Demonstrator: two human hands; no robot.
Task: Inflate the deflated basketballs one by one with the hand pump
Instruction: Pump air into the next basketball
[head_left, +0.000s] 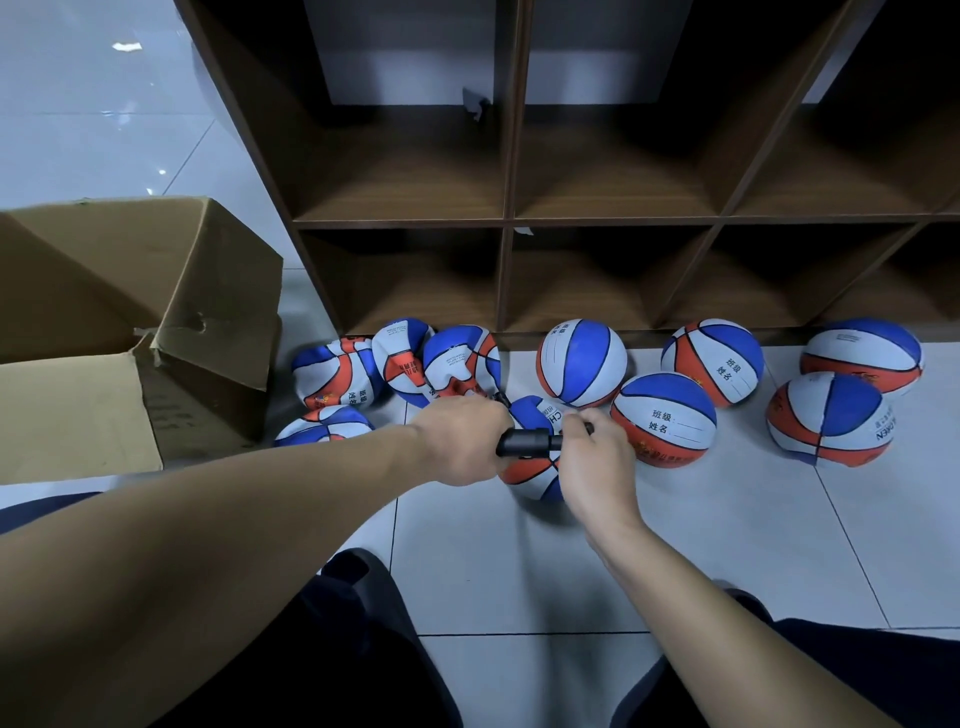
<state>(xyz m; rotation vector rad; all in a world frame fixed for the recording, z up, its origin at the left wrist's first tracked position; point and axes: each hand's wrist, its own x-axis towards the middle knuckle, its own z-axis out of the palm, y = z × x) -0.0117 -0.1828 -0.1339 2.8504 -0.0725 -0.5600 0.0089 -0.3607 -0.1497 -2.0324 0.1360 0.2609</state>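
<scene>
While the hand pump (524, 442) is lying crosswise just above the ball being filled (532, 475), the left hand (462, 441) is gripping its barrel and the right hand (592, 457) is clasping the handle end, both hovering over that ball.

A brown wooden cubby shelf (506, 223) is standing ahead of me on the pale tiled floor (519, 571). An open cardboard box (156, 312) is sitting to my left, its flaps hanging outward, just beside the shelf's end.
</scene>
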